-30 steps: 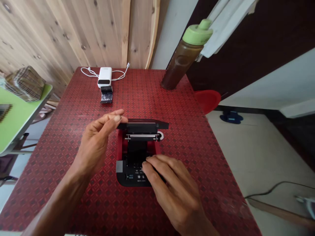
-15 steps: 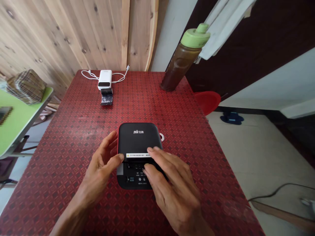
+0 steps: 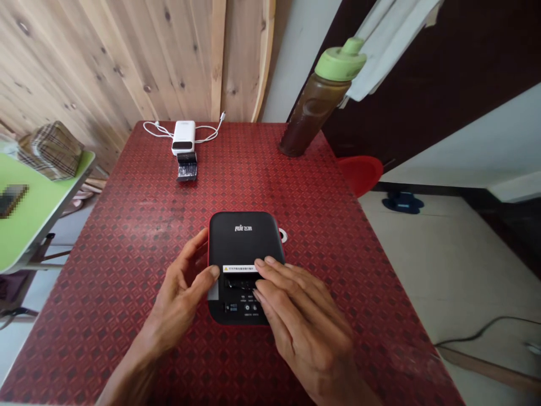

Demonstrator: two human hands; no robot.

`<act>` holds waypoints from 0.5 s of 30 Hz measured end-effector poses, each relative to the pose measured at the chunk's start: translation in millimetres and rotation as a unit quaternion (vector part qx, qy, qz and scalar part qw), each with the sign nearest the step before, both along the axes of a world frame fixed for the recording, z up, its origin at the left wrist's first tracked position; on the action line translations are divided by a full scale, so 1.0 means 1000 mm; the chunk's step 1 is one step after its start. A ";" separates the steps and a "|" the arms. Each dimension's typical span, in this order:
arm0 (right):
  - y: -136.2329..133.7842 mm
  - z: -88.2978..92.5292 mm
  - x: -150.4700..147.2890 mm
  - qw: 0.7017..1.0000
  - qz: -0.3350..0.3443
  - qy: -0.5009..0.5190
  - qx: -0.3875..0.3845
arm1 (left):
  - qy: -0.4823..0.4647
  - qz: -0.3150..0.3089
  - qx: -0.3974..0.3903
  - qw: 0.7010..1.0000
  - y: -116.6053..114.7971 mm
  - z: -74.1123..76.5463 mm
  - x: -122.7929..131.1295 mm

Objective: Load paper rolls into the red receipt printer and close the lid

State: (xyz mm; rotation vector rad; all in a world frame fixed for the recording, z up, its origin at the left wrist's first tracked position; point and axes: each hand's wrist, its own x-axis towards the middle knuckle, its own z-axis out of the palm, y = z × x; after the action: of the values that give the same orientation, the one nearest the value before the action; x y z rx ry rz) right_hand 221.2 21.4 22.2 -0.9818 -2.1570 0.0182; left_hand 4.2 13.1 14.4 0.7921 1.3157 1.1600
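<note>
A black box-shaped device [image 3: 245,245] with rounded corners, red sides and a pale logo lies on the table in front of me. A white warning strip [image 3: 238,269] crosses it above a dark slot [image 3: 240,283], with small buttons lower down. My left hand [image 3: 186,279] grips its left side, thumb on the upper edge and fingers along the side. My right hand [image 3: 302,321] covers its lower right part, fingers close together, tips at the strip and the slot. The right thumb is hidden. Part of a white ring [image 3: 283,235] shows beside the device's right side.
Farther back on the red patterned table [image 3: 236,186] lie a white power bank [image 3: 184,135] with a cable and a short black roll [image 3: 187,167]. A brown bottle [image 3: 315,107] with a green lid stands at the back right. A green table [image 3: 38,208] is at left.
The view has shifted slightly, so everything sits a little farther right. The right fingertips remain around the slot, with only a small shift. My left hand keeps its hold on the device's side.
</note>
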 end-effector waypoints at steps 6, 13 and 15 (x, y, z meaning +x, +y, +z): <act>-0.019 0.007 0.018 0.997 -0.061 0.049 0.003 | -0.021 -0.007 -0.001 1.000 -0.013 0.006 -0.003; -0.054 -0.032 0.013 0.977 -0.179 0.059 -0.095 | -0.006 -0.015 -0.009 1.000 -0.028 -0.001 -0.005; -0.058 -0.039 0.010 0.973 -0.184 0.085 -0.113 | -0.002 -0.009 -0.012 1.000 -0.029 -0.002 -0.006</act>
State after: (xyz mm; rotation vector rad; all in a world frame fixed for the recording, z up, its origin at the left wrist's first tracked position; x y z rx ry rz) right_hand 231.1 -37.1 -16.7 -1.4470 -1.8171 0.1668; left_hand -2.0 -15.6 12.0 0.7822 1.3150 1.1299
